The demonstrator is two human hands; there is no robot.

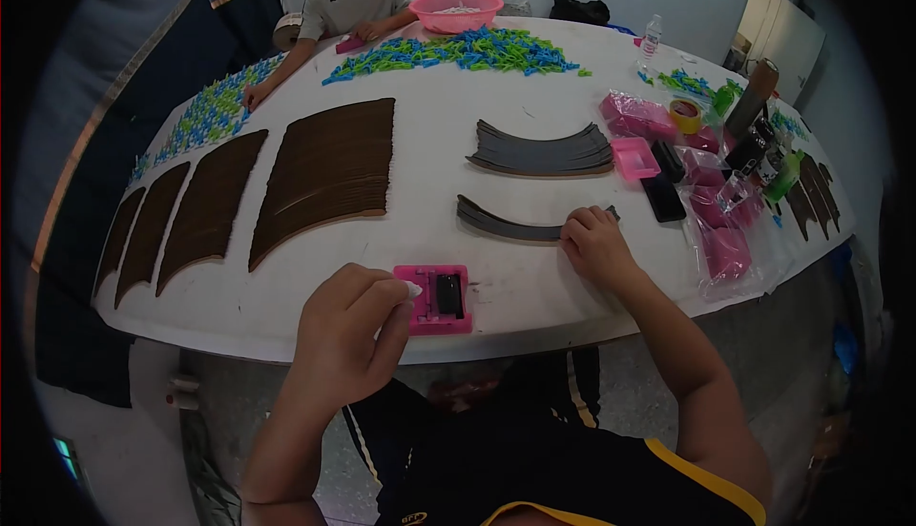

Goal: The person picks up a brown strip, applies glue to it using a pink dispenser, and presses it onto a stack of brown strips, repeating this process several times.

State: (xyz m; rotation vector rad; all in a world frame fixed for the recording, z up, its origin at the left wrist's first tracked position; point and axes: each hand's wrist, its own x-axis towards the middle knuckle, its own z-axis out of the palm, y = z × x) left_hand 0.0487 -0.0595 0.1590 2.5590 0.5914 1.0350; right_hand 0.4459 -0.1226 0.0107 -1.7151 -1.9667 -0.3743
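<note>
My left hand (351, 328) is closed in a pinch on a small white piece (413, 289), too small to identify. It is beside the left edge of a pink plastic case (403, 276) with a black block (448, 294) set in it. My right hand (598, 247) has its fingers bent over the right end of a narrow curved row of thin dark grey strips (506, 226). A wider curved row of grey strips (539, 152) lies just behind.
Brown sheets of layered strips (329, 164) lie to the left. Piles of blue and green small pieces (477, 52) and a pink basin (456, 19) stand at the back, near a seated person (358, 1). Pink packages (637, 116), tape (685, 116) and bottles crowd the right.
</note>
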